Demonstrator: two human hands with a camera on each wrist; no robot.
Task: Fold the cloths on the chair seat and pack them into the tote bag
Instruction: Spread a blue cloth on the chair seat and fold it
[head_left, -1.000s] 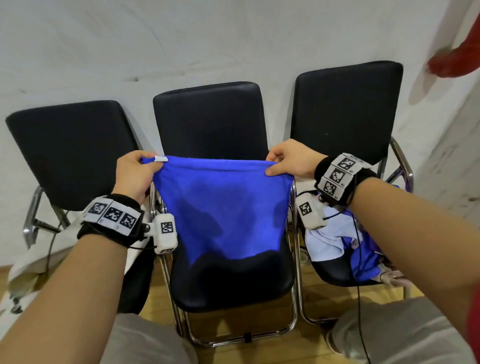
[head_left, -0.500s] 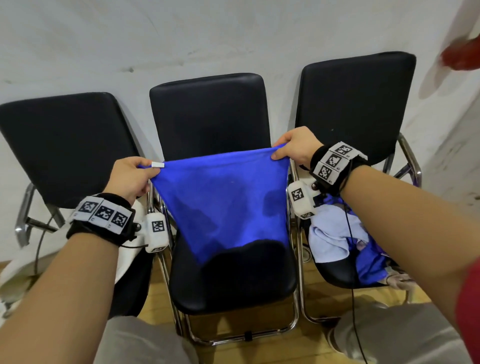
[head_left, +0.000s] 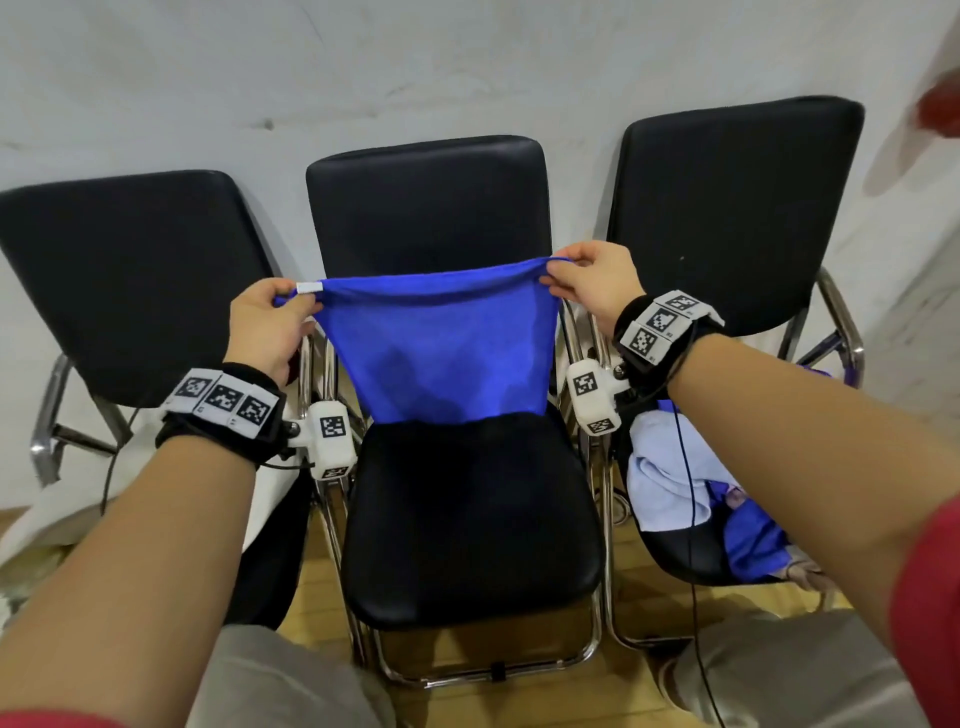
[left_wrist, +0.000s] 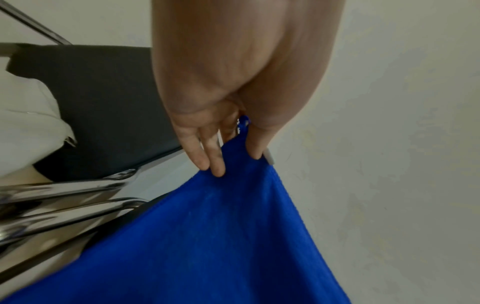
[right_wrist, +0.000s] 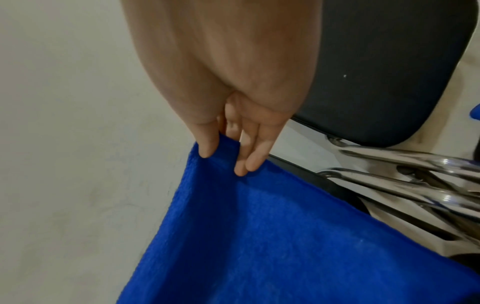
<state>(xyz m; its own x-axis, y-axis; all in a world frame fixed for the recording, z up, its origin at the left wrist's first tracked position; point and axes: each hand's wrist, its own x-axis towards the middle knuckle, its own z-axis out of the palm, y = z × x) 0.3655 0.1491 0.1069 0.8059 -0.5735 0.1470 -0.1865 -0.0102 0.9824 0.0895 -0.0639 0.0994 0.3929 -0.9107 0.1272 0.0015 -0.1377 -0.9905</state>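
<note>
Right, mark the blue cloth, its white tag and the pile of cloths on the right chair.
blue cloth (head_left: 441, 358): head view, middle of the hanging panel.
white tag (head_left: 308, 287): head view, centre of the tag at the left corner.
pile of cloths (head_left: 670, 478): head view, pale cloth on top.

I see the blue cloth (head_left: 441, 353) as soft, matt fabric with a fine woven rib (clearest in the wrist views). The chair seat (head_left: 470, 514) looks like smooth black padding with a dull sheen, and the chair frame (head_left: 483, 670) is glossy chromed metal tubing. The wall (head_left: 467, 67) behind looks matt and scuffed, the floor (head_left: 644, 696) like pale wood boards.
</note>
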